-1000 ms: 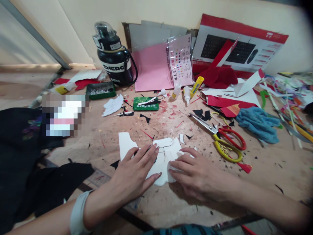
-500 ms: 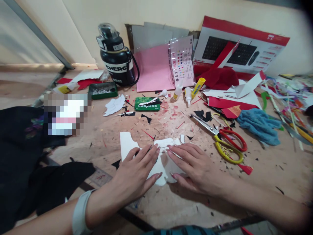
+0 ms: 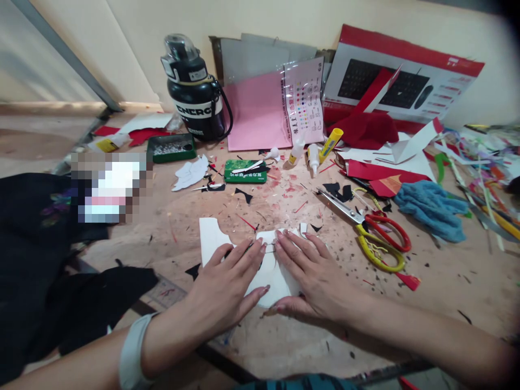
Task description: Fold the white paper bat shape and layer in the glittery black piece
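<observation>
White cut paper pieces (image 3: 266, 295) lie together on the table in front of me, partly hidden under both hands. My left hand (image 3: 231, 279) rests flat on their left side, fingers stretched out and thumb apart. Opposite it, my right hand (image 3: 312, 273) lies flat over the right side, its fingers spread and its thumb near the lower edge. A larger white paper piece (image 3: 210, 238) with a curved cutout sticks out beyond my left fingers. Just past my right fingertips sits a small white scrap (image 3: 303, 228).
Scissors (image 3: 361, 219) with red and yellow handles lie open on the right, near a blue cloth (image 3: 430, 208). Behind are a green tin lid (image 3: 246, 171), glue bottles (image 3: 312, 158), a black bottle (image 3: 195, 103) and a keyboard box (image 3: 406, 49). Black fabric (image 3: 101, 298) lies left.
My right hand has shifted slightly; its fingertips have moved up and its thumb down to the paper's lower edge. My left hand stays in nearly the same place.
</observation>
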`<state>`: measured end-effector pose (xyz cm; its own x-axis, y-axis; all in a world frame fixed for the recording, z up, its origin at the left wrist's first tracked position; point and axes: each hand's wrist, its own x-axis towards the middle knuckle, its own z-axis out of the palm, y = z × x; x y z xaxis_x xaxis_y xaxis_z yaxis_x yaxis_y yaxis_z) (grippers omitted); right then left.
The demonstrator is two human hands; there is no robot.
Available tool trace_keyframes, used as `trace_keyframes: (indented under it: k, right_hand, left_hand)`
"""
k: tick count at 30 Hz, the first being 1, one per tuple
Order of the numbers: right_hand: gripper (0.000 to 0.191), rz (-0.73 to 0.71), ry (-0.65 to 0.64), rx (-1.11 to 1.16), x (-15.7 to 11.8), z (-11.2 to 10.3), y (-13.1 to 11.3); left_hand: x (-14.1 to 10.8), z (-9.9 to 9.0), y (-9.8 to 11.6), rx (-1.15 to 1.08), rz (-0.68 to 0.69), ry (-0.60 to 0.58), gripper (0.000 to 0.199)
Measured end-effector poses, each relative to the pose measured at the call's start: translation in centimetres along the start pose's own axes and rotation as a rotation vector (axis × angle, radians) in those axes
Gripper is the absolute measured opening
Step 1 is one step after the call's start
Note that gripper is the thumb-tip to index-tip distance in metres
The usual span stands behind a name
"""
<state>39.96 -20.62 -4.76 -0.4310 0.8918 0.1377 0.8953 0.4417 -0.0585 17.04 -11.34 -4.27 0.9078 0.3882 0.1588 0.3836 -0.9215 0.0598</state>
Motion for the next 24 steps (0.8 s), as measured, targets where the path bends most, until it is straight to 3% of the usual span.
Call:
trace_keyframes:
  k: [24]
  right_hand:
    - [0.083,0.026,-0.008,-0.013,0.07,0.03,-0.35]
  left_hand:
    - [0.04,0.05,-0.18,0.027,0.03,0.013,0.052]
